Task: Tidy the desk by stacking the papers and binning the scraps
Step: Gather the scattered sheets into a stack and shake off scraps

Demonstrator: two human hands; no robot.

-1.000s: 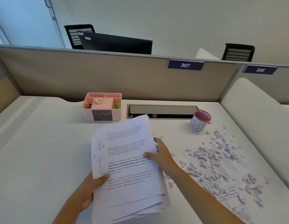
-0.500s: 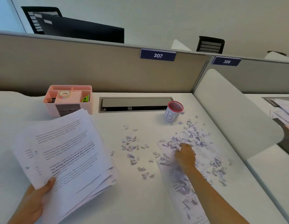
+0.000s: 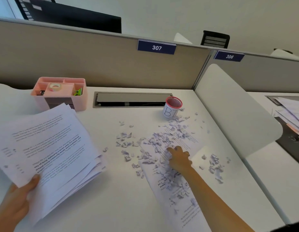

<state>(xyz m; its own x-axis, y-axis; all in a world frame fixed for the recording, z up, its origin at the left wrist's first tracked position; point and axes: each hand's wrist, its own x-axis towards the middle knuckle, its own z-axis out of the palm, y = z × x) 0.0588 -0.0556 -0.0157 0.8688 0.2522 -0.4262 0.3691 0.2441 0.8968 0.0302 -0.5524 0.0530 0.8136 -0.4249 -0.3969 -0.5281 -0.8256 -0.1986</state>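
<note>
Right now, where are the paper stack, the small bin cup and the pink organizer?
paper stack [image 3: 50, 148], head view, middle of top sheet.
small bin cup [image 3: 169, 113], head view, white lettered side.
pink organizer [image 3: 81, 101], head view, front wall.

My fanned stack of printed papers [image 3: 50, 148] sits raised over the desk's [image 3: 111, 206] left side. Torn scraps [image 3: 155, 143] litter a loose sheet [image 3: 177, 195] toward the right edge, near the small bin [image 3: 172, 107].
</note>
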